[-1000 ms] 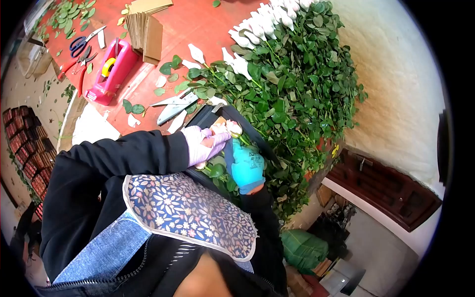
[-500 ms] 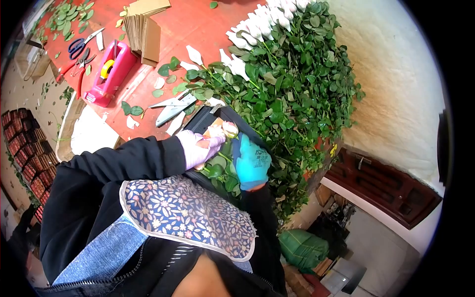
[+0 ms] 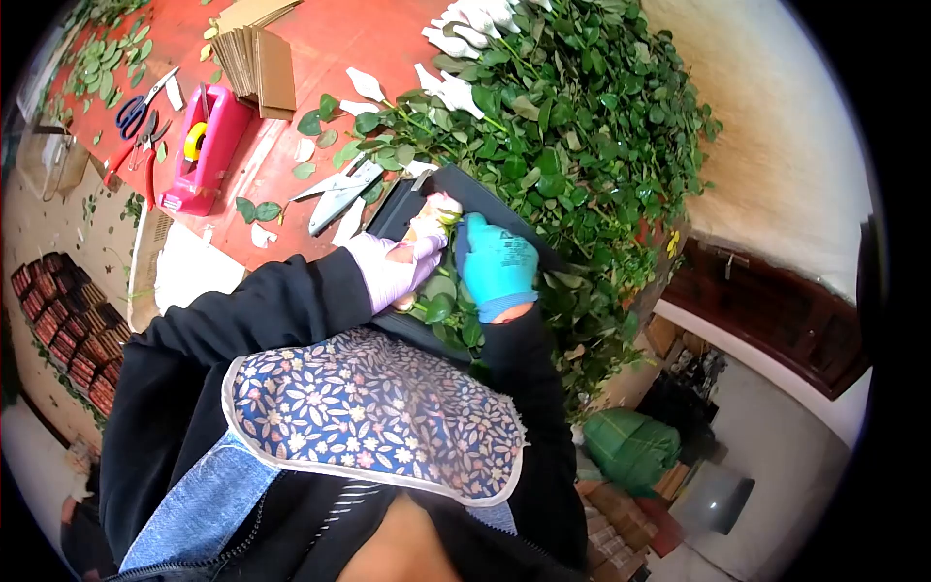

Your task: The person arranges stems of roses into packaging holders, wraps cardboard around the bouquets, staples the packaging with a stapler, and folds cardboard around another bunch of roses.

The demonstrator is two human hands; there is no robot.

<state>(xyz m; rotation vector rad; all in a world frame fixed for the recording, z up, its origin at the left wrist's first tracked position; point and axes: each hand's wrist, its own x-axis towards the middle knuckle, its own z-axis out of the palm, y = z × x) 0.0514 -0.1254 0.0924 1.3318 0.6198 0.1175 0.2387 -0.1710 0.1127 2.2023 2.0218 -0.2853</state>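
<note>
While the lilac-gloved left hand (image 3: 393, 274) grasps pale pink roses (image 3: 442, 208), the blue-gloved right hand (image 3: 497, 264) curls just beside them; cannot tell if it grips. Both sit over a black tray (image 3: 465, 186); beyond the left, a grey metal tool (image 3: 341, 196); beyond the right, leafy stems (image 3: 592, 160).

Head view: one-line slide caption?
Lilac-gloved left hand and blue-gloved right hand at pale flowers in a black tray, beside heaped leafy stems.
</note>
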